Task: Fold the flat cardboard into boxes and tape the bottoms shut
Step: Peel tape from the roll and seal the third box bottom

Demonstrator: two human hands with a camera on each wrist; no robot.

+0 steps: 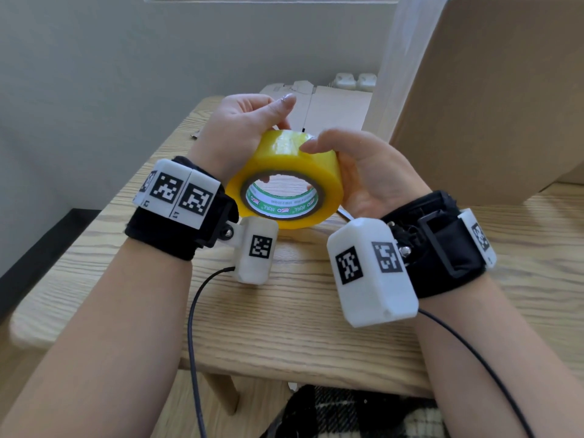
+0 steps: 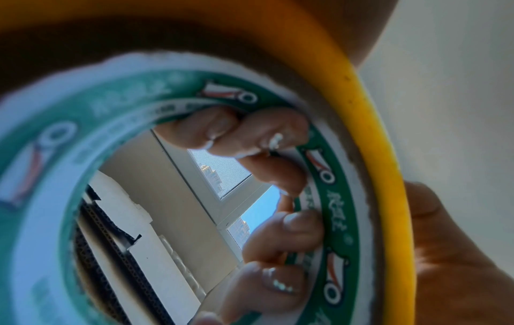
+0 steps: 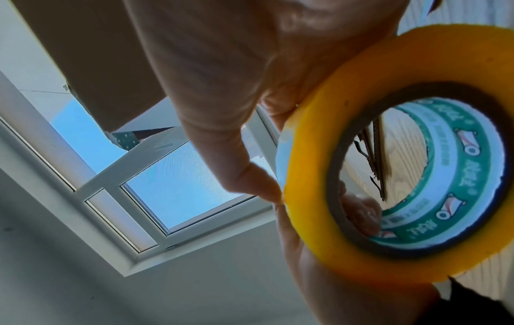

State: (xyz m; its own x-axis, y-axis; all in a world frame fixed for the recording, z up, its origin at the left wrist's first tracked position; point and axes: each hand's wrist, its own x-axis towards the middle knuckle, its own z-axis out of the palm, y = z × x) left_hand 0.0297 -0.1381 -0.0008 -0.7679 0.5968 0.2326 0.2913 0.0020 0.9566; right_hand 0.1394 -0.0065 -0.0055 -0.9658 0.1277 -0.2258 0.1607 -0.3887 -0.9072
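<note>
The tape (image 1: 286, 178) was held in the air just above the table (image 1: 284, 311), between both hands, its open core facing the person. It was a full yellow roll on a green-printed cardboard core, so it likely felt fairly heavy for its size and rigid, with a glossy, slippery outer face. The sure hold seemed to be through the core, with a thumb on the outer face, leaving the outside free for finding the loose end.

The left hand (image 1: 243, 131) gripped the roll from the left, its fingertips (image 2: 275, 138) curled into the core from the far side and its thumb raised over the top. The right hand (image 1: 369, 175) cupped the right side, its fingers hooked into the core and its thumb tip pressed on the yellow face, probably feeling for the tape's end; no free end showed.

Behind the hands flat cardboard (image 1: 331, 102) lay on the table. A large box (image 1: 493, 99) stood at the right, apart from the hands.
</note>
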